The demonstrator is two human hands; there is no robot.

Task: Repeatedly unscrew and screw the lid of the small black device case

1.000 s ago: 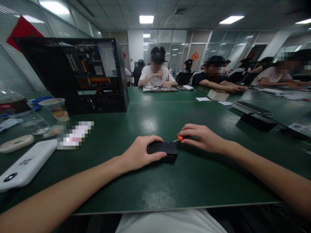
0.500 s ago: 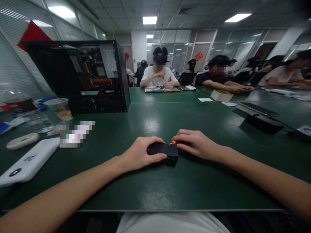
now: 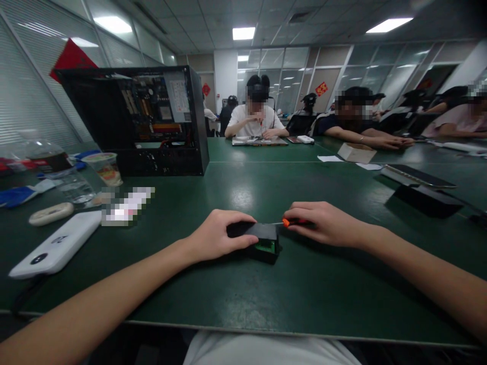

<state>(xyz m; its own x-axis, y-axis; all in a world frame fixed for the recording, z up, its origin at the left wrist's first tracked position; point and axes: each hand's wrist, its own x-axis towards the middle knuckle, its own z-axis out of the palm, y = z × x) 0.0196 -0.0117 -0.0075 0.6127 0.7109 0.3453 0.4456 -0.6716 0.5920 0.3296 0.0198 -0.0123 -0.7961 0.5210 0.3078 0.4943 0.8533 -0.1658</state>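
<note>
Around a small black box-shaped device (image 3: 266, 232) on the green table, my left hand (image 3: 224, 235) is closed, thumb on the near side and fingers behind. A gap along the near side of its casing shows a green circuit board (image 3: 266, 246). My right hand (image 3: 323, 223) grips a screwdriver (image 3: 285, 222) with an orange-and-black handle. Its thin metal shaft points left and reaches the far right edge of the casing; the exact spot of the tip is too small to make out.
An opened computer case (image 3: 163, 121) stands at the back left. Nearer left are a plastic bottle (image 3: 76, 187), a cup (image 3: 104, 170) and a white power bank (image 3: 61, 246). A phone (image 3: 422, 175) rests on a black block at right. A person (image 3: 256, 116) sits opposite.
My right hand has drawn back slightly to the right with the screwdriver, baring its shaft. The casing's near side now shows an open gap with the green board. The view has shifted slightly.
</note>
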